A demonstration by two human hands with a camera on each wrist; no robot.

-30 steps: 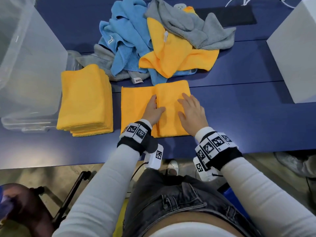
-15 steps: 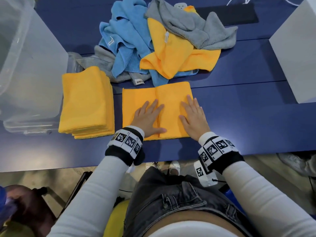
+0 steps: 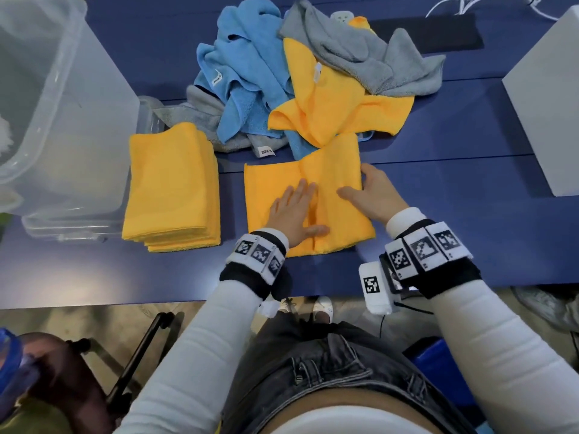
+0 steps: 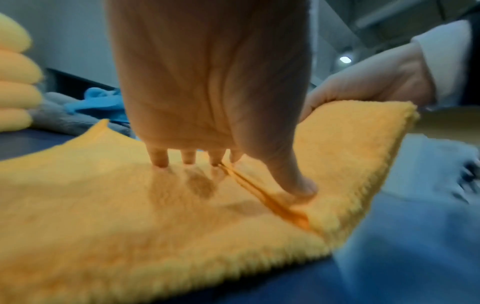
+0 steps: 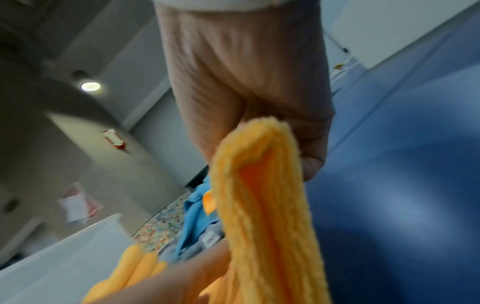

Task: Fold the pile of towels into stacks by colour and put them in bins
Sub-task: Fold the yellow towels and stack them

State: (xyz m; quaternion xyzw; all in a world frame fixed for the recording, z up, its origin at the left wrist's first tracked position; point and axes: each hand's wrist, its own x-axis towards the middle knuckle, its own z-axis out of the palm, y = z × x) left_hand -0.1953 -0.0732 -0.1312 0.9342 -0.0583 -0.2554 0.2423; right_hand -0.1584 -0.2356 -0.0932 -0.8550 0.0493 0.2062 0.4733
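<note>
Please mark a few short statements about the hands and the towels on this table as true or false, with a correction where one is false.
1. The left hand lies flat on the yellow towel. True.
2. The right hand rests flat on the table. False: it grips the towel's right edge, lifted off the table.
3. A stack of folded yellow towels sits left of that towel. True.
4. The unfolded pile holds only grey towels. False: blue, yellow and grey.
</note>
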